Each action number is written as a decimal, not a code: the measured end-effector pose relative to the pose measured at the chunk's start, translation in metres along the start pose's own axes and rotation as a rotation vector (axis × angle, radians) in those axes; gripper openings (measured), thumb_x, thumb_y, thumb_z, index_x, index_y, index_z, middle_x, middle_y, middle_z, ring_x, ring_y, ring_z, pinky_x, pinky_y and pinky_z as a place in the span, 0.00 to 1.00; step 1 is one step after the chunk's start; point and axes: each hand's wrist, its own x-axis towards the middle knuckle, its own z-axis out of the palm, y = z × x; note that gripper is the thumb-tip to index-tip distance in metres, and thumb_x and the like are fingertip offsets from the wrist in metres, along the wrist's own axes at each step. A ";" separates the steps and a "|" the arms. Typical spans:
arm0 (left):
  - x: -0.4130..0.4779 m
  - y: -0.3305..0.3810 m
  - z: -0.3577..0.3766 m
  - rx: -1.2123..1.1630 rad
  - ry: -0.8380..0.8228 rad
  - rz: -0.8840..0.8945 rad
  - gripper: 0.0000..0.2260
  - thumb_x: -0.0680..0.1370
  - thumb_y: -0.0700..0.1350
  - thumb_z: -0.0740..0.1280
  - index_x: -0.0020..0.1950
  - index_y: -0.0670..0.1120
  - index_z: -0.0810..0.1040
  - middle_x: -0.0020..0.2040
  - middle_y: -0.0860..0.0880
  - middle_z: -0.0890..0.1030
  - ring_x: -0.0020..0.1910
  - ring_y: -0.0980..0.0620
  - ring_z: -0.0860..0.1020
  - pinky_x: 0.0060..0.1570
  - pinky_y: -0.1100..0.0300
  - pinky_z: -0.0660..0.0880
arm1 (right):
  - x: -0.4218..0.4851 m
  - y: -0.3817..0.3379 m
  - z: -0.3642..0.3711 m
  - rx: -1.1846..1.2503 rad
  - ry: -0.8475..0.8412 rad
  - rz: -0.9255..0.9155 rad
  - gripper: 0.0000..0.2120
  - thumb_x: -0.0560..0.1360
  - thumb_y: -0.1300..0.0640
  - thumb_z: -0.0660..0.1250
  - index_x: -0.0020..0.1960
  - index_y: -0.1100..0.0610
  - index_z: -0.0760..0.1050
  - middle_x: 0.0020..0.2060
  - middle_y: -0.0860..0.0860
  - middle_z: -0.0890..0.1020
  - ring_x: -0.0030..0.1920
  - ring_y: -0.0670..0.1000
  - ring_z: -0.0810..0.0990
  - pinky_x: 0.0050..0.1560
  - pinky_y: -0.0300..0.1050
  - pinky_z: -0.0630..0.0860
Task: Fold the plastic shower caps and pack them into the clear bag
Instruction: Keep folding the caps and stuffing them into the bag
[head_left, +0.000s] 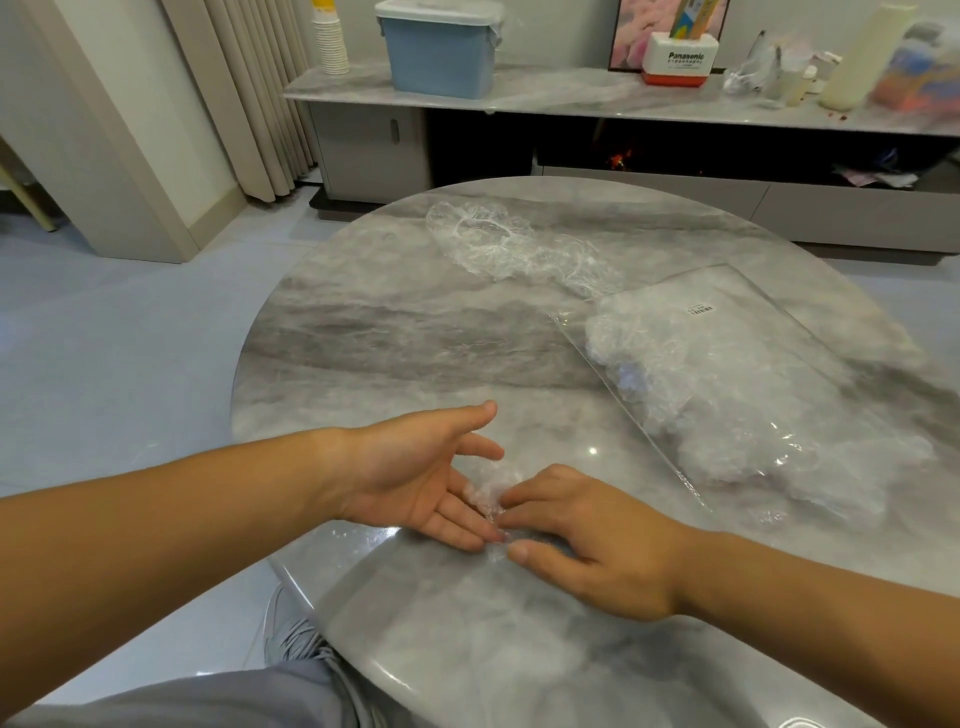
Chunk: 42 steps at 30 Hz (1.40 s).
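Between the two hands, on the near part of the counter (395, 332), lies a small crumpled cap (488, 491) of thin clear plastic, bunched into a wrinkled wad. The left hand (415, 478) lies palm up and spread wide, its fingertips under or against the cap; it closes on nothing. The right hand (587, 540) is palm down, fingers flat and slightly curled, pressing the cap's near edge to the counter rather than gripping it. Whether the thumb pinches the film I cannot tell.

Beyond the right hand and to its right lies the clear bag (769, 364), a flat glossy rectangle with a small white label, stuffed with a frothy white mass of caps. Its open end points toward the hands. Farther out, ahead of the left hand, a loose cap (498, 239) is spread open, its ruffled elastic rim a pale oval.

The counter is round, polished grey marble with cloudy veins. Bare surface lies ahead of the left hand, and its curved edge runs just below that wrist.
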 end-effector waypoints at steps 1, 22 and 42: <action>-0.003 0.002 -0.002 0.027 0.032 0.006 0.29 0.80 0.65 0.60 0.74 0.48 0.68 0.66 0.31 0.75 0.58 0.32 0.81 0.64 0.41 0.75 | -0.001 0.001 0.001 -0.024 -0.002 0.002 0.27 0.81 0.35 0.50 0.69 0.46 0.76 0.67 0.42 0.76 0.66 0.41 0.69 0.69 0.42 0.67; -0.007 0.017 0.028 -0.081 0.179 0.346 0.15 0.81 0.49 0.64 0.54 0.37 0.82 0.57 0.39 0.83 0.53 0.43 0.83 0.62 0.48 0.78 | -0.014 -0.014 -0.017 0.754 0.496 0.400 0.16 0.79 0.40 0.63 0.53 0.48 0.84 0.64 0.48 0.78 0.67 0.49 0.75 0.64 0.44 0.75; 0.042 0.028 0.171 1.320 0.156 0.601 0.20 0.83 0.63 0.52 0.72 0.62 0.72 0.81 0.61 0.37 0.77 0.63 0.34 0.77 0.56 0.41 | -0.183 0.078 -0.086 0.825 0.702 0.646 0.37 0.82 0.37 0.49 0.36 0.59 0.86 0.37 0.57 0.85 0.35 0.51 0.80 0.43 0.45 0.75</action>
